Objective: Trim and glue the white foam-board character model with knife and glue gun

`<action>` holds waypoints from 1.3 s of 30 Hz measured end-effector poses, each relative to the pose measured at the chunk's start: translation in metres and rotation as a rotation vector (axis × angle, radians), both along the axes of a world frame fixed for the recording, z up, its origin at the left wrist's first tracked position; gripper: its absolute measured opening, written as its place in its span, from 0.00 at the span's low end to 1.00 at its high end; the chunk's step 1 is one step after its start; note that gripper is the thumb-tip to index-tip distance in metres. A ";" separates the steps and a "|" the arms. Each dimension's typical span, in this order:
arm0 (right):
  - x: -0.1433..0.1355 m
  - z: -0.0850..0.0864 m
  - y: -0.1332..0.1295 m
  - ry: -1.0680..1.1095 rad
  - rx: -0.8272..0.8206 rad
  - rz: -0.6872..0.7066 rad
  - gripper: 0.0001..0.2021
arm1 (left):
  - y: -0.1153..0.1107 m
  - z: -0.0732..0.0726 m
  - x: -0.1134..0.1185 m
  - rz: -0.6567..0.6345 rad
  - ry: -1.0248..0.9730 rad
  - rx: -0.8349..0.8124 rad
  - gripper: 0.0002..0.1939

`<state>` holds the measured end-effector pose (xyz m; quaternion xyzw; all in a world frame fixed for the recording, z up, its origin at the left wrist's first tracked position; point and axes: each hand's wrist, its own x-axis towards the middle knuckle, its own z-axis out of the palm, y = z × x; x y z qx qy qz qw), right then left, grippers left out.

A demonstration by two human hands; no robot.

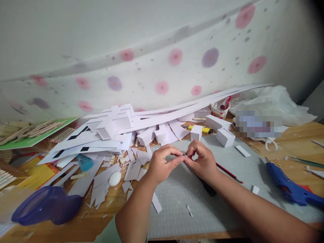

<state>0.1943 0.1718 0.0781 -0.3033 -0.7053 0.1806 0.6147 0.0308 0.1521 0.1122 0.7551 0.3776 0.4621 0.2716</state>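
Note:
My left hand and my right hand meet over a grey cutting mat, fingertips pinched together on a tiny white piece that is mostly hidden between them. A dark tool lies on the mat under my right wrist, and a red pencil sticks out to the right of that hand. Small white paper boxes stand just beyond my hands.
A heap of white paper scraps and strips covers the table's back and left. A blue glue gun lies at right, a purple plastic lid at front left, a yellow cutter and a cup behind.

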 end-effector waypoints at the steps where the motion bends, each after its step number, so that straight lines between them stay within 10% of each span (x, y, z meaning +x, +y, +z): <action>1: 0.000 0.000 0.000 -0.021 0.026 -0.010 0.12 | 0.000 -0.001 -0.003 -0.005 -0.010 -0.008 0.05; 25: 0.001 -0.010 0.005 -0.212 0.287 -0.071 0.15 | 0.009 -0.025 -0.009 0.156 -0.187 -0.317 0.11; 39: 0.000 -0.005 0.003 -0.180 0.209 -0.048 0.12 | 0.005 -0.011 -0.019 -0.138 -0.159 -0.172 0.02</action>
